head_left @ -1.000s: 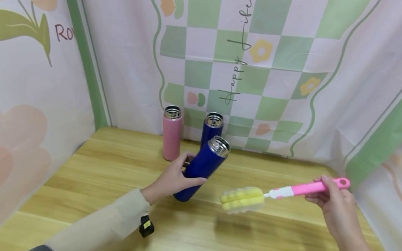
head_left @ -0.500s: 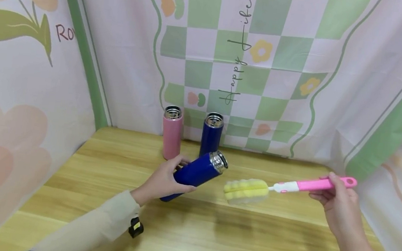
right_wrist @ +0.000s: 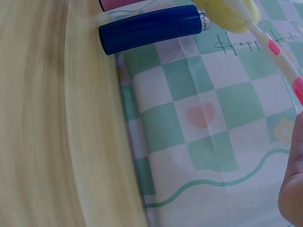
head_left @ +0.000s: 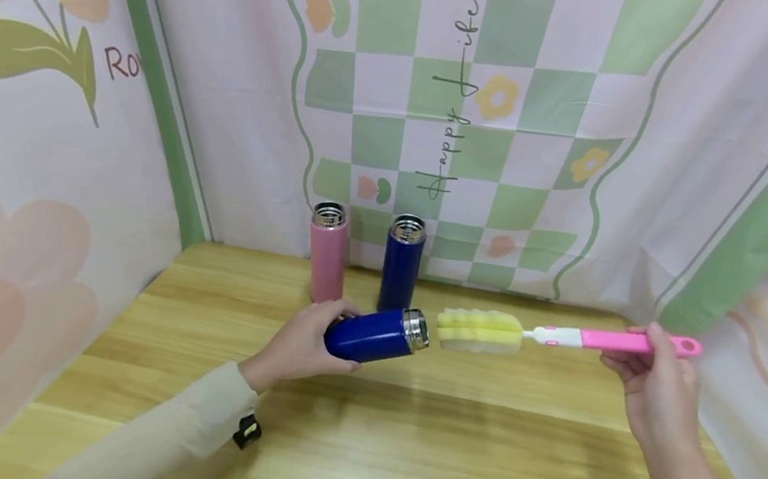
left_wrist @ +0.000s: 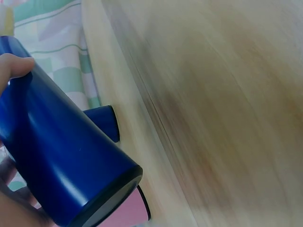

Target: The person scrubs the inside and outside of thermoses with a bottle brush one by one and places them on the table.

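My left hand (head_left: 304,341) grips a blue thermos bottle (head_left: 373,335) around its lower body. The bottle is tipped almost onto its side, its silver threaded mouth facing right, and in the left wrist view its dark-rimmed base (left_wrist: 109,201) shows above the wood. Held by its pink handle, a bottle brush (head_left: 480,331) lies level in my right hand (head_left: 658,389). The brush's yellow-and-white sponge head points left, a short gap from the bottle's mouth and roughly in line with it.
Behind the held bottle stand an uncapped pink bottle (head_left: 328,261) and a second uncapped blue bottle (head_left: 401,265), both upright. The wooden table (head_left: 457,469) ends at a checkered curtain (head_left: 486,156), with more printed cloth at both sides.
The left hand has tilted the blue bottle from a steep lean to nearly horizontal. The right hand has raised the brush, levelled it and shifted it slightly right.
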Available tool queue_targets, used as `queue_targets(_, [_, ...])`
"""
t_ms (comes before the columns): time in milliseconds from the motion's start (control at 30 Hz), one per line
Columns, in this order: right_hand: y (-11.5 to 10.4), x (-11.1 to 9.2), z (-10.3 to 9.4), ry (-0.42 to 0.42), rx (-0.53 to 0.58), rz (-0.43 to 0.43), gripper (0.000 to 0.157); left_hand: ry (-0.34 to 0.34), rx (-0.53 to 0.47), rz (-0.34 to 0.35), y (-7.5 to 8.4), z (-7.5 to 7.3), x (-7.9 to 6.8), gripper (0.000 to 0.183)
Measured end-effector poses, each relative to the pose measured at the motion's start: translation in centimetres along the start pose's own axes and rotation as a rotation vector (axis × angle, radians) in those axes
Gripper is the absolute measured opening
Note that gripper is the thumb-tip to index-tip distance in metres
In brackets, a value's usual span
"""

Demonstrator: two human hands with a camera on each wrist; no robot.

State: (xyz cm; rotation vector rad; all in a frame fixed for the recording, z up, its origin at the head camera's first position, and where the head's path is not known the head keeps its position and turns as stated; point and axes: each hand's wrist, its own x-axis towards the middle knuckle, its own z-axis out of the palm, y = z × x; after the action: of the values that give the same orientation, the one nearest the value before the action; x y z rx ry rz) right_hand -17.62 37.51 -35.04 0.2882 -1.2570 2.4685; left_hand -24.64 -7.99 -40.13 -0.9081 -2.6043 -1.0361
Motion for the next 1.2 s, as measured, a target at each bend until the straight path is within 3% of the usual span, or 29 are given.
queue_targets(367, [0.5,0.0,1.2,-0.045,-0.050,-0.064,0.022,0.000,0.049,0.016,-0.1,-0.3,-0.2,0.069])
queue_targets(667, [0.8,0.1,1.6,-0.095,-0.086,-0.053,0.022,-0.005,0.066,0.027,0.0,-0.4,0.0,0.069])
queue_targets(900, [1.2,0.0,1.6,-0.185,-0.098,-0.045,0.026,0.004,0.061,0.041,0.3,-0.2,0.1,0.069])
queue_targets(1200, [1.4,0.0,1.7,-0.213,-0.140,-0.053,0.027,0.045,0.032,0.048,0.8,0.2,0.5,0.067])
